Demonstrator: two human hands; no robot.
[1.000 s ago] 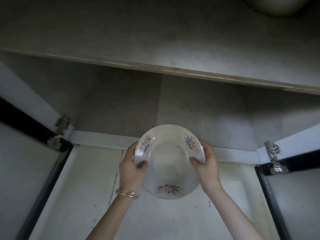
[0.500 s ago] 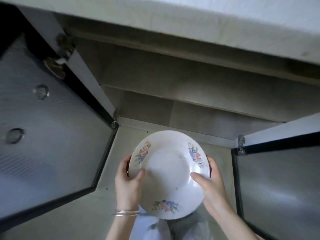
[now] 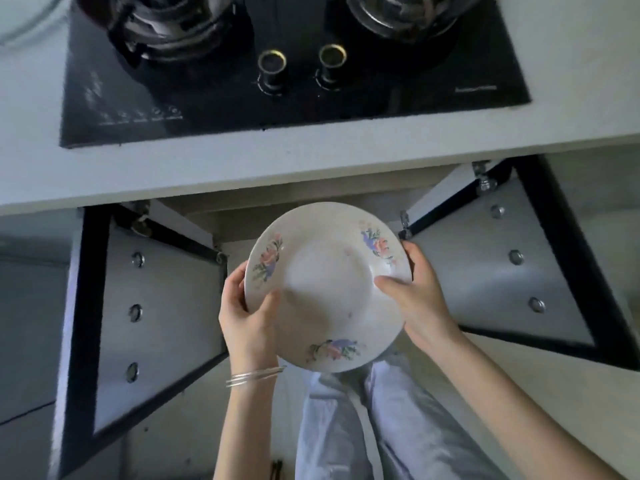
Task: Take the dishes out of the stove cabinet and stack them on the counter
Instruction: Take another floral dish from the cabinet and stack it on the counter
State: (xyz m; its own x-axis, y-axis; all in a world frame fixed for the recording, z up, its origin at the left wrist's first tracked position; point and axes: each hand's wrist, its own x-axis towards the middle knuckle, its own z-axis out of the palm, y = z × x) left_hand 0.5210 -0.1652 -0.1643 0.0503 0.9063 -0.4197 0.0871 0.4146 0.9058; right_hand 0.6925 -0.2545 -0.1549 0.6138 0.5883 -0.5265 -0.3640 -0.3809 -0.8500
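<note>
— Item one?
— Plate (image 3: pixel 327 289): white, deep, three flower sprays on the rim. Centre of the frame, held in the air in front of the open cabinet, below the counter edge.

— Who has it?
— Left hand (image 3: pixel 247 315): fingers curled under the plate's left rim, thumb pressed on top. Two thin bangles (image 3: pixel 254 375) on that wrist. Right hand (image 3: pixel 417 296): fingers wrapped behind the right rim, thumb laid on the upper face. Both closed firmly on the plate.

— Surroundings?
— Counter (image 3: pixel 242 168): pale, across the upper half. Stove (image 3: pixel 294 98): black glass, set into the counter, top of the frame; two burners partly cut off, two knobs (image 3: pixel 301 65) between them. Cabinet doors (image 3: pixel 156 320): two, grey panels with black frames, swung open at left and right of the plate. Legs in pale trousers (image 3: pixel 346 420), lower centre.
</note>
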